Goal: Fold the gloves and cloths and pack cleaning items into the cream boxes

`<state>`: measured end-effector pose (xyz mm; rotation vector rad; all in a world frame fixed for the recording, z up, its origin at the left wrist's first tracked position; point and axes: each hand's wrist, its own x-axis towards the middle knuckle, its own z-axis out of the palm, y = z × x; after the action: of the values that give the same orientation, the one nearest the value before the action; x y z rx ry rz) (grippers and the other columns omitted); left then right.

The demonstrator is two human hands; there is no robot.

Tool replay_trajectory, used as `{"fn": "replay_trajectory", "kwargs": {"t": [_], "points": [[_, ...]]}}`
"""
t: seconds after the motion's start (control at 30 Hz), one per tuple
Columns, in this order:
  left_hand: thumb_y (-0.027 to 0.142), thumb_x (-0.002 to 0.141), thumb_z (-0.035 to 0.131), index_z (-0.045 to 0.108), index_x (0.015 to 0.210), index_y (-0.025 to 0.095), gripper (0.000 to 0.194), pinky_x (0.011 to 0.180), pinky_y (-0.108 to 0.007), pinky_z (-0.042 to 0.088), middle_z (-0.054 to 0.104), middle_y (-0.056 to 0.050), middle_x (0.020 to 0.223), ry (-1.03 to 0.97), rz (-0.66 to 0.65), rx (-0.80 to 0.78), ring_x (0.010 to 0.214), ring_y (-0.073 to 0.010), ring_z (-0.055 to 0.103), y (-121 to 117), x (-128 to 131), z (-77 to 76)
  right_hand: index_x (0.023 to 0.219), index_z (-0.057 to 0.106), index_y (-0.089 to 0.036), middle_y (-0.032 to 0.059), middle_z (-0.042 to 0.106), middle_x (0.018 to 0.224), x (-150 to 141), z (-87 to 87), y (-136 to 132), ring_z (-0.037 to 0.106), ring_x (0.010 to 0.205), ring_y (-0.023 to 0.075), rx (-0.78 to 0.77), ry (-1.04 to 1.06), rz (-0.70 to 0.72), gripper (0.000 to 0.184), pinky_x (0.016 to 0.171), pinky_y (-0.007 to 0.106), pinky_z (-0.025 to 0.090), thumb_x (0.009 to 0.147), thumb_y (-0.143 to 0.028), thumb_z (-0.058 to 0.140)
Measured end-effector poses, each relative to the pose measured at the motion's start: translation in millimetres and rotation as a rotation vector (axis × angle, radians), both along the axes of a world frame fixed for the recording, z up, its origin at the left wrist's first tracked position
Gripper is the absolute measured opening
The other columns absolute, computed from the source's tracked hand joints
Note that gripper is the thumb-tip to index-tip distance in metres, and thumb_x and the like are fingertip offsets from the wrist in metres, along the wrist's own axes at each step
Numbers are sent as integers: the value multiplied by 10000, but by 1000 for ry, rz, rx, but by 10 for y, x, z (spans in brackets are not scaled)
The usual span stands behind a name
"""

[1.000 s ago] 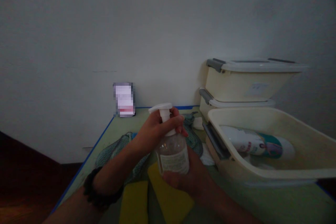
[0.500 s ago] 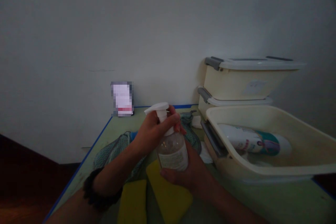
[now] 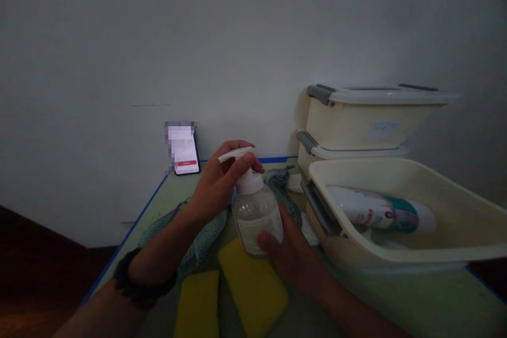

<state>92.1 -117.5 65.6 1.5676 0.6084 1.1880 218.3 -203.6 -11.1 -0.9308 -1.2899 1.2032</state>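
A clear pump bottle with a white pump head and a pale label is held up over the table, leaning slightly. My left hand, with a dark bead bracelet at the wrist, has its fingers closed around the pump head. Around the bottle's lower right side wraps my right hand, its thumb on the label and its other fingers hidden behind. Beneath the bottle lie two yellow sponges, one at the right and one at the left.
An open cream bin at the right holds a white and teal bottle. Behind it are stacked lidded boxes. A lit phone leans on the wall. Bluish mesh cloths lie left and behind; blue tape edges the table.
My left hand has shifted up and left on the pump head, uncovering the white collar. My right thumb has moved up onto the label.
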Motion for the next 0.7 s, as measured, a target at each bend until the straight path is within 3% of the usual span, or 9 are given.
{"fn": "replay_trajectory", "kwargs": {"t": [0.1,0.23,0.4,0.57,0.7], "points": [[388,807,570,572,973,156,286,597,-251,458,655,-38,793,128,45,37,696,-148,594,50,-76,62,1181,451,-236,46,596,1110,8,28,-16,570,962,159,30,21,-3,416,817,282,460,840,-465,513],[448,813,543,633,974,149,351,745,-318,477,675,-72,860,205,51,67,805,-188,609,100,-184,128,1139,489,-226,46,624,1056,17,48,-18,591,913,154,-3,58,4,412,782,269,477,829,-496,515],[419,841,518,658,1024,147,356,765,-310,484,683,-83,892,87,-155,-47,839,-193,624,170,-245,86,1031,569,-212,51,665,923,-5,47,-41,636,815,172,-100,174,76,433,669,272,512,802,-571,495],[380,854,510,635,1095,162,349,803,-318,485,680,-95,1000,-21,-361,-144,934,-216,625,239,-292,33,1015,588,-170,71,669,738,-23,53,-88,651,604,177,-271,324,233,616,407,231,474,757,-698,404],[367,848,524,627,1113,178,342,818,-320,482,671,-101,1033,6,-376,-114,963,-222,613,252,-321,33,1039,573,-171,74,676,806,1,22,-56,654,651,175,-232,319,218,567,493,256,510,765,-653,455]]}}
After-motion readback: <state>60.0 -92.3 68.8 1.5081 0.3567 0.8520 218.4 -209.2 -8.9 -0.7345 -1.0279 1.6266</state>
